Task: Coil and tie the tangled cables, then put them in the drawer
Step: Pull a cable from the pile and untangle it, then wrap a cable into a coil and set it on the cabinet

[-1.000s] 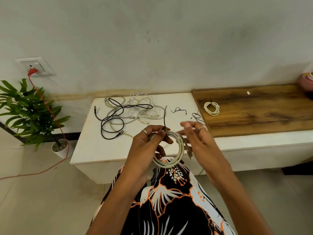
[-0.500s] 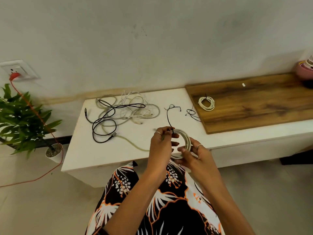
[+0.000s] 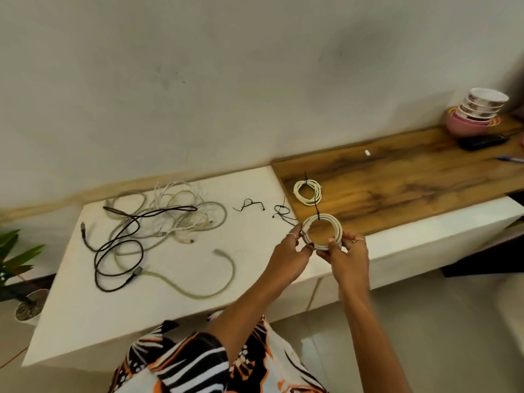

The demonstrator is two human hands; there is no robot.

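Observation:
A white coiled cable (image 3: 334,225) with a black tie at its top is held between both hands above the counter edge. My left hand (image 3: 289,256) pinches the coil's left side. My right hand (image 3: 347,256) grips its right and lower side. A second tied white coil (image 3: 307,191) lies on the wooden board (image 3: 411,180). A tangle of white, grey and black cables (image 3: 158,219) lies on the white counter (image 3: 184,279), with a greenish cable (image 3: 224,270) trailing toward me. Two loose black ties (image 3: 249,204) lie near the board. No drawer is in sight.
A stack of bowls (image 3: 479,112) stands at the board's far right, beside a black object (image 3: 482,141) and a pen (image 3: 510,159). A potted plant (image 3: 19,268) stands on the floor at the left. The wall runs close behind the counter.
Both hands carried the coil up and right, from over my lap to above the counter edge near the board. The view swung right, bringing the bowls into sight.

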